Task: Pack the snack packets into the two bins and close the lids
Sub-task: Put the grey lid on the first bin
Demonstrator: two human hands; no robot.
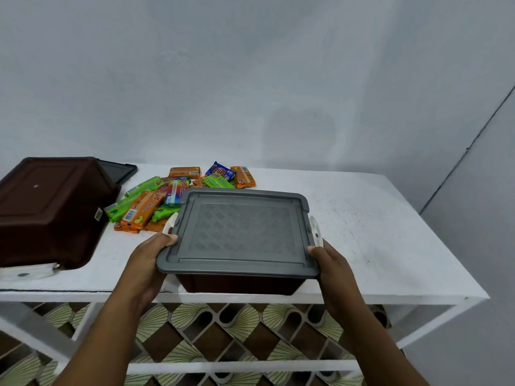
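A brown lidded bin (237,285) is recorded in the lower centre of the frame, at the near edge of the white desk (376,232), its front wall almost flush with that edge. Its grey lid (242,232) is seated on the rim, and a white latch (170,224) projects at either side. Whether the bin rests on the desk or is just lifted cannot be told.

The left hand (150,263) is closed on the lid's lower-left corner, with the thumb laid on top and the fingers curled beneath the rim, out of sight. The right hand (331,266) is closed on the lower-right corner in the same manner.

Loose snack packets (178,196) are heaped on the desk just behind the bin's upper-left corner, some partly hidden by the lid. A second bin (47,207) is found overturned at the left of the frame, cut off by the frame edge. A dark lid (117,171) lies flat behind it, at the desk's far edge by the wall. Bare desk surface is noted from the lidded bin to the desk's right edge. A patterned floor (223,330) is seen below.
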